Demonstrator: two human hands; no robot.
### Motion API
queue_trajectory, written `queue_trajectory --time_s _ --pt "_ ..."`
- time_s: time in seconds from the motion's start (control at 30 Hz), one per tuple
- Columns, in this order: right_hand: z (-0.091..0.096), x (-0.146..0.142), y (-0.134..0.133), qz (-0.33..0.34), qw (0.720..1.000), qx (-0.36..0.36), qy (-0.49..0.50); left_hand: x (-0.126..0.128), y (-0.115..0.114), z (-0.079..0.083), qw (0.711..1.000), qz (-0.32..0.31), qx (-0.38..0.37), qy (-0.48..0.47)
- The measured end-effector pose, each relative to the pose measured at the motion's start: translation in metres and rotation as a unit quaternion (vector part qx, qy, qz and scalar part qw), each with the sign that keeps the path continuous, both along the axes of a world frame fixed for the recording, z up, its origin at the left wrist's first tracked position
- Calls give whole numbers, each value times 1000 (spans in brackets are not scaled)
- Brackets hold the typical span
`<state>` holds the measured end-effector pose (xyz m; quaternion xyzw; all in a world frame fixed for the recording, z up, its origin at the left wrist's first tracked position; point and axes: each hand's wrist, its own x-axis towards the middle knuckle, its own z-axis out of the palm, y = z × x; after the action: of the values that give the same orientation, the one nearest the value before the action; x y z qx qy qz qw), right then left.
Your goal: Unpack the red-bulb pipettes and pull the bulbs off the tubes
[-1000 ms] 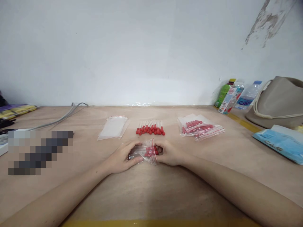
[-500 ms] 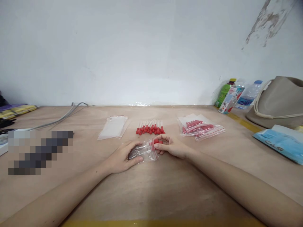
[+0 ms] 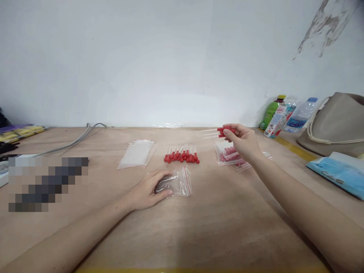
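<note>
My left hand [image 3: 150, 190] rests on the table, its fingers and thumb gripping a clear zip bag [image 3: 179, 184] by the sides, with the red-striped mouth facing right. No red bulbs show inside that bag. Raised at the right, my right hand [image 3: 241, 140] pinches several droppers [image 3: 224, 131] by their red rubber bulbs; their thin clear tubes point left. Below that hand lie zip bags [image 3: 227, 159] holding red-bulbed droppers, partly hidden by the wrist. A row of loose droppers [image 3: 182, 154] lies mid-table, bulbs toward me.
A stack of flat zip bags [image 3: 136, 152] lies left of the loose droppers. At the right stand bottles [image 3: 300, 115], a beige bag [image 3: 335, 121] and a blue packet [image 3: 335, 172]. A grey cable [image 3: 74, 141] and a pixelated area are at the left; a wall closes the back.
My right hand has lifted the droppers out of the zip bag's mouth and carried them up and right, over the filled bags. My left hand stays on the bag.
</note>
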<state>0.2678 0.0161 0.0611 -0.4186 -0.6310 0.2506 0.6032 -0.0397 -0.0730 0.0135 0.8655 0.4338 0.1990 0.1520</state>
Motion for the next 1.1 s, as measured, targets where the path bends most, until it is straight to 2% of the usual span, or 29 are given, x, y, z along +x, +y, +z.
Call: queue_trajectory --time_s 0.1,0.2,0.33,0.47,0.67,0.83,1.1 --pt "-16 -10 2 -80 986 120 -87 -1 1 -1 1000 -5 5 -3" --pt "-38 -27 3 -76 953 184 -227 -1 1 -2 1000 -8 6 -4" --pt "-60 -49 9 -22 919 209 -334 0 0 -1 1000 -10 6 -8" --pt "-70 -60 17 15 900 201 -385 0 0 0 1000 -8 6 -6" --pt "-73 -58 16 25 892 192 -409 -2 1 -2 1000 -15 5 2" --pt "-74 -56 12 27 909 193 -369 -2 1 -2 1000 -8 2 3" --pt "-75 -46 12 -71 946 192 -253 -2 2 -3 1000 -14 8 2"
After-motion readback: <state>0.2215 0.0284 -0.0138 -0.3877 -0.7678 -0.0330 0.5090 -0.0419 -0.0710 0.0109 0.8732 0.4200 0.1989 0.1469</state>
